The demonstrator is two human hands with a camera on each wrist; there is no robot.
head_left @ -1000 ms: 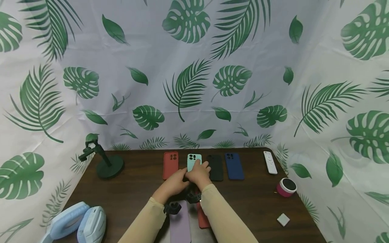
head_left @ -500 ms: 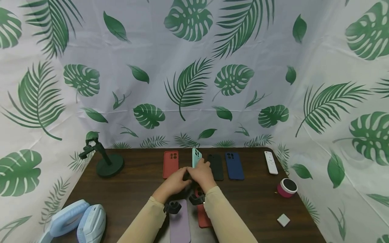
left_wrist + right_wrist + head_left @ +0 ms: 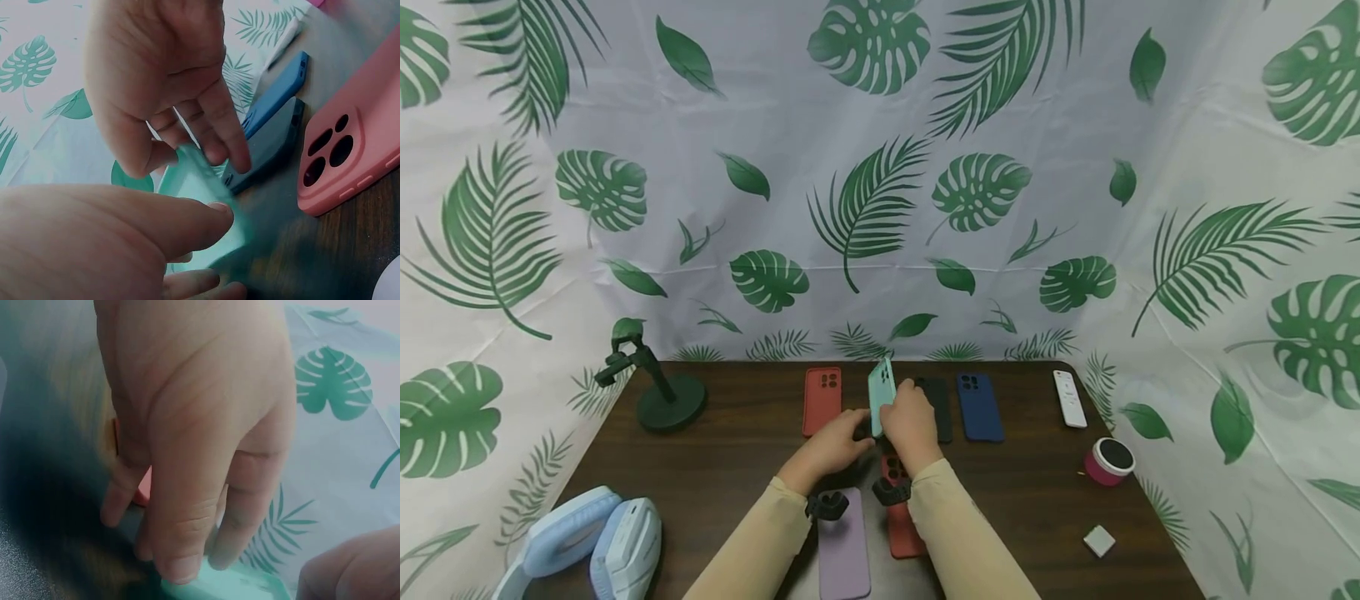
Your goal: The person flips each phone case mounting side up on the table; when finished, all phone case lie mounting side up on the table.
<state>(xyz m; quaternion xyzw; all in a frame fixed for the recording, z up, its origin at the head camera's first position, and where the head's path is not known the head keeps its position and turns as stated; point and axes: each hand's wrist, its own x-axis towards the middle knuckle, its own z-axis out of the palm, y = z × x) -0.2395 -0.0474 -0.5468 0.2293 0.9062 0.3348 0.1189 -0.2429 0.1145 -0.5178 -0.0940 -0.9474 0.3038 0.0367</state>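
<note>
A mint-green phone case (image 3: 881, 392) stands tilted on edge between my two hands near the back of the table. My left hand (image 3: 829, 450) pinches its lower part; in the left wrist view the thumb (image 3: 200, 225) lies over the case's hollow inner side, with fingertips beneath. My right hand (image 3: 914, 421) grips the side edge, thumb (image 3: 181, 565) on one face and fingers behind. Nearest below the hands are a red phone case (image 3: 906, 533) with camera cutouts and a lilac case (image 3: 842, 542), partly covered by the wrist cameras.
Along the back edge lie another red case (image 3: 822, 400), a black case (image 3: 942, 417) and a blue case (image 3: 980, 408). A dark stand (image 3: 670, 402) and blue headphones (image 3: 625, 542) are left. Right are a white remote (image 3: 1069, 400), a pink jar (image 3: 1108, 463) and a small white square (image 3: 1099, 542).
The mint case, lying nearly flat a second ago, has been tipped up and turned onto its edge. My right hand has shifted slightly right with it; the left hand has hardly moved.
</note>
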